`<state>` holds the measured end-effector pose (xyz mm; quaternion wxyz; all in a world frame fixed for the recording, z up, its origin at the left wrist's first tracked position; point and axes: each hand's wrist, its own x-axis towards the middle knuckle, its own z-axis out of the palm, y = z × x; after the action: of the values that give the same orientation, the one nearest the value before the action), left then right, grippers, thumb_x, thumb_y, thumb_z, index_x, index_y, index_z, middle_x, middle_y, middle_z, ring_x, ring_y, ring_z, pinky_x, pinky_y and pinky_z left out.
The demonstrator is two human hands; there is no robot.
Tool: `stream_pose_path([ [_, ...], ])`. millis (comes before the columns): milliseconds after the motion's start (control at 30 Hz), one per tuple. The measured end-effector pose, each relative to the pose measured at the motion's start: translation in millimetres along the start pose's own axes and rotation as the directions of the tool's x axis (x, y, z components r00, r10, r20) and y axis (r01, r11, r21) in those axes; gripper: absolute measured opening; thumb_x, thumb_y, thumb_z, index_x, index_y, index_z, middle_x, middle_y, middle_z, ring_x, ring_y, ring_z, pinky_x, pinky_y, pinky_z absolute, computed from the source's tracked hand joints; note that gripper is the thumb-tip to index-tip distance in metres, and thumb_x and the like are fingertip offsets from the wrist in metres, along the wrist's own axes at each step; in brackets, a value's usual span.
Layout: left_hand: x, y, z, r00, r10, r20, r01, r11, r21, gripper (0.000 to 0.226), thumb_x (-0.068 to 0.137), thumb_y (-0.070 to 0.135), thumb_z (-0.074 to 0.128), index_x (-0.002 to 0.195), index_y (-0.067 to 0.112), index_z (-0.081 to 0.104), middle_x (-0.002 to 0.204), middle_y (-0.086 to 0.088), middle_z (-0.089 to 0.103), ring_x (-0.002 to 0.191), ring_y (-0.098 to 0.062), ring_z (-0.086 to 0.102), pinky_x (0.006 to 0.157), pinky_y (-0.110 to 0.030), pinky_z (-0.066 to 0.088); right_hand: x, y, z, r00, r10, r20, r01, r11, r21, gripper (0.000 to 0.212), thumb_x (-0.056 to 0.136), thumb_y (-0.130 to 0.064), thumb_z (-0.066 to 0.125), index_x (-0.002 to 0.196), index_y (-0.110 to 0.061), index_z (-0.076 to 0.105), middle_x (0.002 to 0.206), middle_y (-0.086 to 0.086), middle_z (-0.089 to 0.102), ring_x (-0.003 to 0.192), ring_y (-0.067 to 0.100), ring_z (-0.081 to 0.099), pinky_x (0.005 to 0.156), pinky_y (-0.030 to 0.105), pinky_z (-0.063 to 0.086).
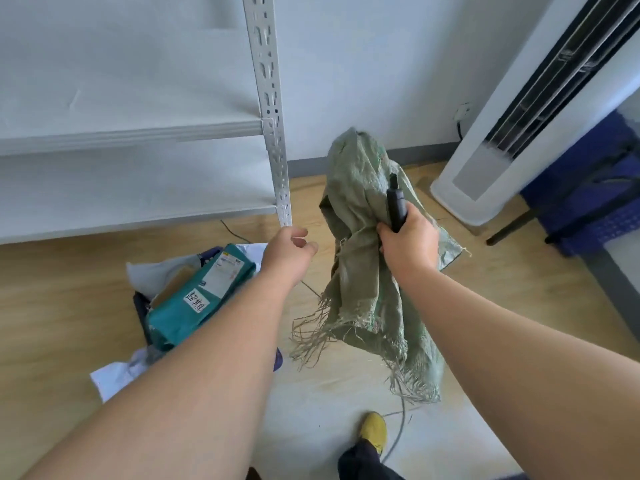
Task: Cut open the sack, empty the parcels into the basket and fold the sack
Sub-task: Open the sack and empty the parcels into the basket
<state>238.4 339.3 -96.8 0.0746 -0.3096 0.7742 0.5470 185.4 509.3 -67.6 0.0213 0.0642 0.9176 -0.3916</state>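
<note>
My right hand (407, 242) grips a limp green woven sack (367, 271) together with a black cutter (396, 206) that points up. The sack hangs in the air above the floor, its frayed cut edge dangling at the bottom. My left hand (289, 254) hovers just left of the sack with fingers loosely curled, holding nothing. Below my left forearm a dark basket (140, 306) on the floor holds parcels: a teal bag with a white label (194, 299), a brown one and white ones (117, 372) spilling over the rim.
A white metal shelf unit (270, 109) stands at the left against the wall. A white tower air conditioner (495, 161) is at the right, with a blue crate (595, 202) beside it. A cable (398, 434) runs over the wooden floor by my yellow shoe (374, 431).
</note>
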Motion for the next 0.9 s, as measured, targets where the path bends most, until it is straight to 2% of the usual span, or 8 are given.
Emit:
stream_pose_path([
  [133, 6.4, -1.4, 25.5, 0.998, -0.055, 0.041, 0.057, 0.996, -0.066, 0.035, 0.091, 0.024, 0.061, 0.125, 0.023, 0.055, 0.118, 0.002, 0.06, 0.109, -0.022, 0.059, 0.095, -0.044, 0.051, 19.8, 18.9, 23.3, 0.993, -0.049, 0.103, 0.057, 0.996, -0.076, 0.017, 0.086, -0.017, 0.062, 0.103, -0.018, 0.058, 0.087, 0.001, 0.063, 0.083, 0.027, 0.058, 0.071, 0.035, 0.049],
  [233, 21.4, -7.1, 24.5, 0.992, -0.122, 0.021, 0.123, 0.988, -0.098, 0.033, 0.089, 0.024, 0.062, 0.122, 0.023, 0.056, 0.117, 0.0, 0.061, 0.11, -0.023, 0.06, 0.097, -0.045, 0.05, 27.6, 28.5, 43.8, 0.983, -0.059, 0.175, 0.084, 0.987, -0.134, 0.013, 0.088, -0.017, 0.061, 0.1, -0.017, 0.057, 0.084, 0.0, 0.056, 0.078, 0.026, 0.052, 0.065, 0.031, 0.04],
  [433, 73.2, -26.6, 38.0, 0.977, -0.214, -0.012, 0.213, 0.973, -0.086, 0.037, 0.089, 0.027, 0.062, 0.125, 0.026, 0.053, 0.114, 0.0, 0.062, 0.107, -0.023, 0.061, 0.097, -0.044, 0.05, 66.9, 48.0, 60.4, 0.983, -0.045, 0.177, 0.082, 0.975, -0.205, 0.014, 0.088, -0.016, 0.06, 0.102, -0.015, 0.058, 0.091, 0.003, 0.059, 0.079, 0.025, 0.052, 0.066, 0.03, 0.036],
  [600, 104.3, -43.9, 77.5, 0.962, -0.268, 0.06, 0.269, 0.963, -0.018, 0.053, 0.091, 0.032, 0.062, 0.138, 0.025, 0.039, 0.112, 0.001, 0.062, 0.109, -0.021, 0.059, 0.098, -0.045, 0.047, 96.0, 88.2, 95.1, 0.967, -0.003, 0.256, 0.067, 0.969, -0.239, 0.015, 0.089, -0.015, 0.059, 0.104, -0.017, 0.058, 0.098, 0.003, 0.063, 0.087, 0.025, 0.057, 0.066, 0.029, 0.037],
  [700, 121.6, -51.7, 93.2, 0.951, -0.304, 0.064, 0.303, 0.953, 0.025, 0.059, 0.091, 0.034, 0.061, 0.142, 0.027, 0.032, 0.107, 0.009, 0.06, 0.108, -0.021, 0.058, 0.097, -0.046, 0.048, 125.4, 106.2, 108.5, 0.958, 0.026, 0.284, 0.05, 0.965, -0.257, 0.02, 0.09, -0.015, 0.056, 0.109, -0.018, 0.058, 0.102, 0.003, 0.063, 0.084, 0.022, 0.052, 0.068, 0.028, 0.036],
  [900, 175.5, -59.1, 149.5, 0.921, -0.39, 0.019, 0.39, 0.914, -0.11, 0.068, 0.09, 0.031, 0.063, 0.147, 0.026, 0.024, 0.113, 0.006, 0.059, 0.104, -0.022, 0.06, 0.097, -0.047, 0.049, 213.6, 134.0, 121.4, 0.969, -0.047, 0.244, 0.134, 0.926, -0.353, 0.025, 0.091, -0.012, 0.051, 0.114, -0.021, 0.057, 0.108, 0.006, 0.061, 0.081, 0.025, 0.05, 0.064, 0.031, 0.034],
])
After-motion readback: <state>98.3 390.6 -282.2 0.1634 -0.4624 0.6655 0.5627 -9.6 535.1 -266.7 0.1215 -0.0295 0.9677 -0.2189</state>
